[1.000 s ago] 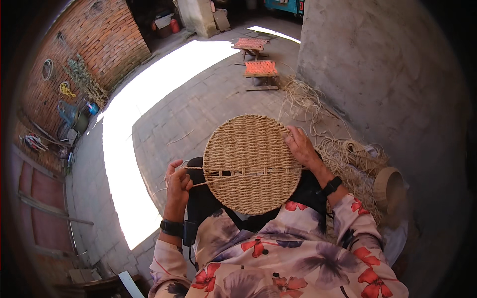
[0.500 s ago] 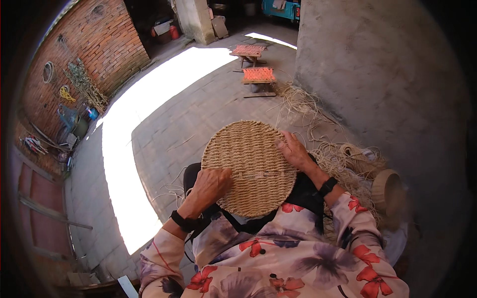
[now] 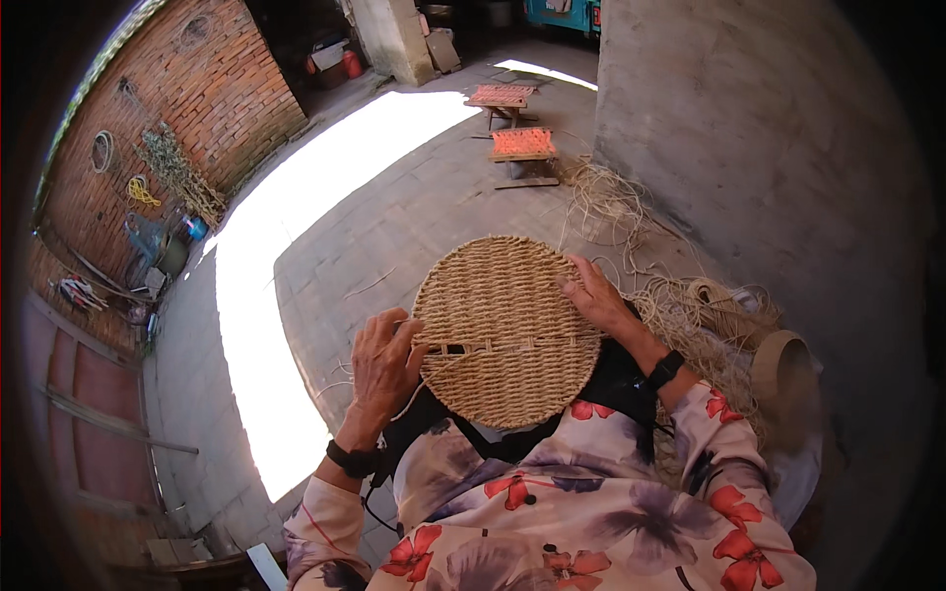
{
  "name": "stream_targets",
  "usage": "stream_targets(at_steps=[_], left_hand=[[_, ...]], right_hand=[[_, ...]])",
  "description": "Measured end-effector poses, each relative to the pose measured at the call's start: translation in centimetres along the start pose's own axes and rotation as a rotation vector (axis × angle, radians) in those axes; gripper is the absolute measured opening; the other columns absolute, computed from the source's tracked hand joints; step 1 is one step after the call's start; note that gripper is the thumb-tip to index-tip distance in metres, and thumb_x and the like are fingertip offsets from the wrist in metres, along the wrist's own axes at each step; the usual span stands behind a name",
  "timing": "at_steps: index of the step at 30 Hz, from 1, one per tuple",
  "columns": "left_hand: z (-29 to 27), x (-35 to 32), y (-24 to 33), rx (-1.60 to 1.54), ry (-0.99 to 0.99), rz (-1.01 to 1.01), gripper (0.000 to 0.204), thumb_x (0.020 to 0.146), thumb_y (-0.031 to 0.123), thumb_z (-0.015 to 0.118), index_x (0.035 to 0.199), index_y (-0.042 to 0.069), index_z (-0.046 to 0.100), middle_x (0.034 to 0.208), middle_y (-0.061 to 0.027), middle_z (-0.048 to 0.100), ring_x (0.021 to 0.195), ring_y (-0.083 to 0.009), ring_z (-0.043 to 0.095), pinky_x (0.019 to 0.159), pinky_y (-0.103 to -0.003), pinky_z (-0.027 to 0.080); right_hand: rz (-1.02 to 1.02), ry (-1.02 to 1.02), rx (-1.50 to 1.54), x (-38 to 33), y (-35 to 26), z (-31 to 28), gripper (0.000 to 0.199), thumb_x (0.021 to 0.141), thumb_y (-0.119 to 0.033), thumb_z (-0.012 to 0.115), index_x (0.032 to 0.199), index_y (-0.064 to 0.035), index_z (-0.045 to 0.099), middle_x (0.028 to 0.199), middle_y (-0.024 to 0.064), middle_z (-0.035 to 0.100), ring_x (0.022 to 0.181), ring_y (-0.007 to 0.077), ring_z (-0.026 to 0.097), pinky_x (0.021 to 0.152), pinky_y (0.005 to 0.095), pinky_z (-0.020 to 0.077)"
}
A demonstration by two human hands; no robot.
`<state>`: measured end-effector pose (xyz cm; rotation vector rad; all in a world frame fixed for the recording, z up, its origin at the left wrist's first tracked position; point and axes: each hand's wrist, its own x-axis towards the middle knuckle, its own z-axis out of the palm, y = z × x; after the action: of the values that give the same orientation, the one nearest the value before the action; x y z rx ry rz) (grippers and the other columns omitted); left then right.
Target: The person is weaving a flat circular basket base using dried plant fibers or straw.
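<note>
On my lap lies a round woven mat (image 3: 507,291) of twisted straw-coloured cord, tilted toward me. Across its lower half runs a row with a small dark gap near the left side. A loose cord strand (image 3: 440,367) comes out by that gap and trails down past my left hand. My left hand (image 3: 384,364) is at the left rim, its fingers bent and closed at the edge; the fingertips are partly hidden. With my right hand (image 3: 599,300) I grip the upper right rim, thumb on top and the other fingers around the edge.
Tangled cord (image 3: 705,320) heaps on the floor at my right, beside a tan roll-shaped object (image 3: 783,369) and the grey wall (image 3: 759,128). Two low stools with orange-red woven seats (image 3: 523,144) stand ahead. Bright sunlight crosses the paving; a brick wall (image 3: 197,84) rises at left.
My left hand has moved left, from over the mat's lower row to its left rim, uncovering the dark gap and the strand. My right hand keeps its hold on the rim.
</note>
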<state>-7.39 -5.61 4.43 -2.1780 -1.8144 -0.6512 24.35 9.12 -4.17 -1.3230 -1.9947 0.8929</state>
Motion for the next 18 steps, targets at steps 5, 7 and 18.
stream_targets(at_steps=[5,7,18], left_hand=[[3.7,-0.3,0.5,-0.091,-0.054,0.116,0.009,0.077,0.009,0.068,0.083,0.010,0.062,0.085,-0.0053,0.056,0.077,-0.0258,0.063,0.060,-0.039,0.051],[4.2,-0.4,0.7,-0.124,-0.052,0.111,0.008,0.077,0.009,0.068,0.082,0.009,0.061,0.084,-0.0058,0.056,0.077,-0.0261,0.063,0.059,-0.039,0.051],[2.9,0.0,1.6,-0.450,-0.199,-0.044,0.013,0.082,0.014,0.066,0.083,0.001,0.063,0.078,-0.0169,0.063,0.069,-0.0356,0.064,0.065,-0.042,0.050]], right_hand=[[-0.051,0.285,0.024,-3.1,0.5,-2.9,0.055,0.093,-0.035,0.065,0.135,-0.0048,0.047,0.118,0.0213,0.059,0.101,0.0338,0.063,0.090,0.0436,0.0482],[0.020,0.193,-0.059,-6.8,-1.7,-4.5,0.051,0.090,-0.028,0.069,0.132,-0.0052,0.050,0.108,0.0187,0.062,0.095,0.0316,0.064,0.086,0.0425,0.0495],[0.316,0.347,-0.100,-16.3,7.2,-23.7,0.015,0.089,-0.012,0.063,0.093,0.0016,0.066,0.079,-0.0012,0.061,0.075,0.0086,0.054,0.068,0.0264,0.0443]])
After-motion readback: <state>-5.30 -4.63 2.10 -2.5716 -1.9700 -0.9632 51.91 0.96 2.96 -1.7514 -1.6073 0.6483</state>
